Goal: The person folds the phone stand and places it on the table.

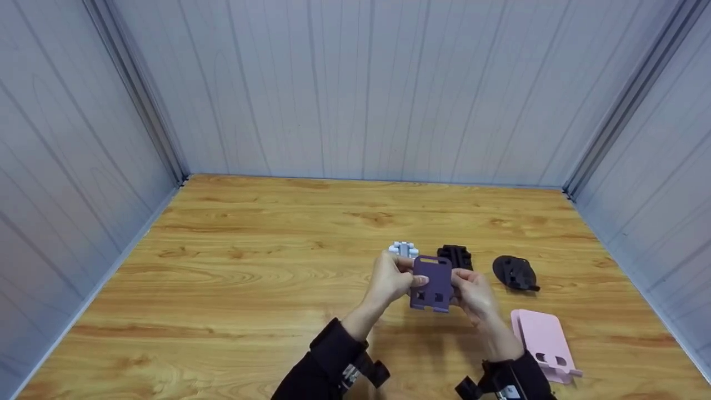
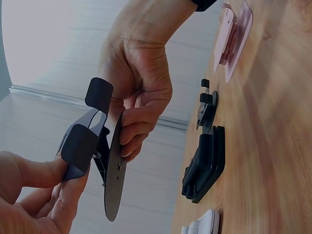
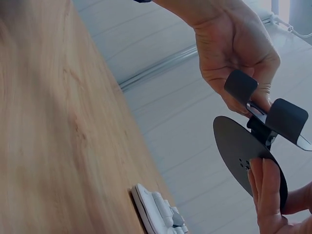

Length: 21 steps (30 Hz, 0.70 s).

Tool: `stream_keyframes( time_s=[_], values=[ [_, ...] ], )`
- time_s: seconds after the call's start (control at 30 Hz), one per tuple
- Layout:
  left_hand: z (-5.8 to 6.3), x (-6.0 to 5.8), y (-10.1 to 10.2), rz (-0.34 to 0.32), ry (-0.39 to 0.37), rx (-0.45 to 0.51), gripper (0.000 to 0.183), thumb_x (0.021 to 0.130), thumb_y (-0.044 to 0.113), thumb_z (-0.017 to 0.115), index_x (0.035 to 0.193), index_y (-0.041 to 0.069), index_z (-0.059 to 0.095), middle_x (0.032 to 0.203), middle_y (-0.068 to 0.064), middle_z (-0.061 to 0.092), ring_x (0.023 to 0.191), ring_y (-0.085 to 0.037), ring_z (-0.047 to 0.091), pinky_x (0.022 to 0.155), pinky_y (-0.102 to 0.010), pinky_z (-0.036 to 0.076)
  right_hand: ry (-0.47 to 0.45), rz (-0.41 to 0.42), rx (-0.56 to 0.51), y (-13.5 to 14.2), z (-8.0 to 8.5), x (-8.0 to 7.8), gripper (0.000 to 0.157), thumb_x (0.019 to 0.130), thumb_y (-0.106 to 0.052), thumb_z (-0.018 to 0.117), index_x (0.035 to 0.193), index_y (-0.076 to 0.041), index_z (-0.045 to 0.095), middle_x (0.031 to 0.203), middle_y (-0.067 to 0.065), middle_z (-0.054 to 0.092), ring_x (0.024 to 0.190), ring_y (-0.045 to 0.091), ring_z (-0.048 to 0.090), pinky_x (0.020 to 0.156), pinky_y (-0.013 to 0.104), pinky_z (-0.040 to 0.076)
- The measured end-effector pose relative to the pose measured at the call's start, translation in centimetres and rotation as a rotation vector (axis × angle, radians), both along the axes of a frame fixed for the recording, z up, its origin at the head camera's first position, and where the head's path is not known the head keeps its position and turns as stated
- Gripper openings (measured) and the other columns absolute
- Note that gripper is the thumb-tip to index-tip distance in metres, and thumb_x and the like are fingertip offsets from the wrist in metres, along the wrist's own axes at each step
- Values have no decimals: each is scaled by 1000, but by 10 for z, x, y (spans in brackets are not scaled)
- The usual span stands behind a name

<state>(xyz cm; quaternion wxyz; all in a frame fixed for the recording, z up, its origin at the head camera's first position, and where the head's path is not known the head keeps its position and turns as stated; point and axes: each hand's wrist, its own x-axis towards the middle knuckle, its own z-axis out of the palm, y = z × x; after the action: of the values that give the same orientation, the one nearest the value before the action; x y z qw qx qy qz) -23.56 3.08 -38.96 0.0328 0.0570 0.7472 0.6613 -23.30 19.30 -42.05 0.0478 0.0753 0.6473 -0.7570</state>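
A dark purple phone stand (image 1: pixel 436 278) is held up above the table, its slotted plate facing the head camera. My left hand (image 1: pixel 390 280) pinches the plate's left edge, thumb on the front face. On the other side my right hand (image 1: pixel 475 294) grips the stand's flat round base (image 3: pixel 236 151), with fingers pressed along its face in the right wrist view. Two curved lips (image 2: pixel 80 148) stick out from the plate's lower end. A short dark hinge arm (image 3: pixel 261 130) joins plate and base, which stand apart at an angle.
Behind the hands lie a white folded stand (image 1: pixel 404 249) and a black folded stand (image 1: pixel 455 255). Farther right is a black stand with a round base (image 1: pixel 516 272). A pink phone stand (image 1: pixel 547 339) lies beside the right forearm. Pale panel walls (image 1: pixel 344 94) enclose the wooden table (image 1: pixel 250 266).
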Motion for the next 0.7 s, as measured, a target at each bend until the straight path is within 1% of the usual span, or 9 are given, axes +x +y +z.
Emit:
stream_keyframes(
  time_s=[0.17, 0.27, 0.37, 0.5, 0.6, 0.7],
  values=[
    [-3, -5, 1, -3, -21, -13, 15, 66, -9, 72, 80, -7, 68, 66, -9, 63, 53, -15, 60, 45, -26, 51, 6, -2, 3, 1, -1, 0, 25, 90, 5, 37, 74, 1, 57, 60, 5, 55, 49, 12, 54, 46, 24, 48],
    [-3, -5, 2, -3, -39, -7, 15, 66, -10, 71, 80, -7, 68, 67, -10, 63, 53, -16, 60, 45, -27, 51, 5, 12, 3, 1, -1, 0, 26, 91, 4, 37, 73, 0, 56, 60, 5, 54, 49, 12, 54, 46, 24, 48],
    [-1, -3, 2, -8, -33, -12, 17, 65, -10, 71, 81, -8, 67, 67, -11, 63, 54, -16, 60, 46, -27, 51, 7, 27, -4, 2, -1, -1, 26, 91, 3, 37, 74, 0, 56, 60, 4, 54, 50, 12, 54, 47, 24, 49],
    [2, -2, 3, 3, 1, -58, 19, 65, -8, 73, 83, -7, 67, 67, -9, 63, 56, -14, 60, 47, -26, 51, 15, 38, 0, 2, 0, -2, 22, 92, 1, 37, 83, 4, 57, 64, 5, 57, 54, 12, 55, 51, 25, 51],
    [4, -2, 2, 11, 26, -81, 21, 64, -7, 74, 84, -7, 67, 67, -8, 63, 57, -13, 59, 47, -24, 50, 18, 55, -6, 2, 2, -1, 23, 94, -3, 36, 92, 7, 57, 70, 6, 61, 59, 13, 58, 54, 27, 51],
    [7, -3, 1, 17, 47, -89, 22, 63, -8, 74, 84, -7, 67, 67, -8, 63, 58, -12, 57, 48, -23, 50, 16, 70, -30, 3, 4, -1, 27, 96, -12, 37, 95, 7, 57, 73, 8, 63, 61, 15, 60, 57, 29, 52]
  ],
)
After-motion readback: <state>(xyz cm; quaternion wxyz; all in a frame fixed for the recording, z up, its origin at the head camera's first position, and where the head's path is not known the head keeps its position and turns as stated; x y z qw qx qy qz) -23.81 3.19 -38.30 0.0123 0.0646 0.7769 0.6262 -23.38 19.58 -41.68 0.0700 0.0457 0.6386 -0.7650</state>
